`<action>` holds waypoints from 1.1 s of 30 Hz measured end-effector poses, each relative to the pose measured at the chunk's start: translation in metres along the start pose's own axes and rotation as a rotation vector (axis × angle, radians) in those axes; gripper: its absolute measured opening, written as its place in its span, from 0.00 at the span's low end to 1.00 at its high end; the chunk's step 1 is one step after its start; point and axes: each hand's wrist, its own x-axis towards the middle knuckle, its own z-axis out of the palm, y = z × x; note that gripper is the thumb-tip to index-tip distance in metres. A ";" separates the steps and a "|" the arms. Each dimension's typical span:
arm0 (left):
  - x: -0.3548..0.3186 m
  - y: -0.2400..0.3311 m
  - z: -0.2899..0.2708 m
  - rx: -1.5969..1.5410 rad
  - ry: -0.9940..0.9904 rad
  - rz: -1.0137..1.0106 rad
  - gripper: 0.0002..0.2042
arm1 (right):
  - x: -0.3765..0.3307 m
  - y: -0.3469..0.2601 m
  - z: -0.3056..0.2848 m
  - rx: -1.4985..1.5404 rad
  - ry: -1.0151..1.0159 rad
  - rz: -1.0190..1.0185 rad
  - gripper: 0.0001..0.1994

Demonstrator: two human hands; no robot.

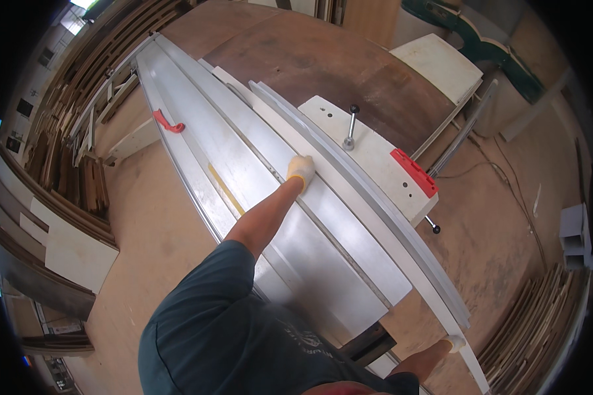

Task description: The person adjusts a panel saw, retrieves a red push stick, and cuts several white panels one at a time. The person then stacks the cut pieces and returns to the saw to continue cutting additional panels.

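My left hand (302,172), in a pale glove with a yellow cuff, rests on the silver sliding table (339,299) of a panel saw. Its fingers are bent and closed against the table's right side, close to a long white strip (473,367); whether they hold anything is hidden. The strip runs lengthwise between the sliding table and a grey metal fence (349,164). At the near right, my right hand (454,343), also gloved, is closed on the strip's near part, past the end of the fence.
A white saw table (375,155) with a black-knobbed lever (351,125) and a red insert (415,173) stands right of the fence. Red cloth (169,123) lies on the table's left edge. Stacked boards (534,322) sit at the right, and more at the left. A cable crosses the floor.
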 end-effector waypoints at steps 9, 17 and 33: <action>-0.014 0.010 -0.011 0.251 -0.127 0.172 0.22 | -0.061 0.057 0.020 0.012 -0.073 -0.126 0.23; -0.027 0.022 -0.017 0.118 -0.099 0.086 0.24 | -0.153 0.100 0.036 0.085 -0.154 -0.123 0.25; -0.016 0.012 -0.014 0.130 -0.041 0.110 0.25 | -0.270 0.148 0.020 0.229 -0.741 -0.105 0.35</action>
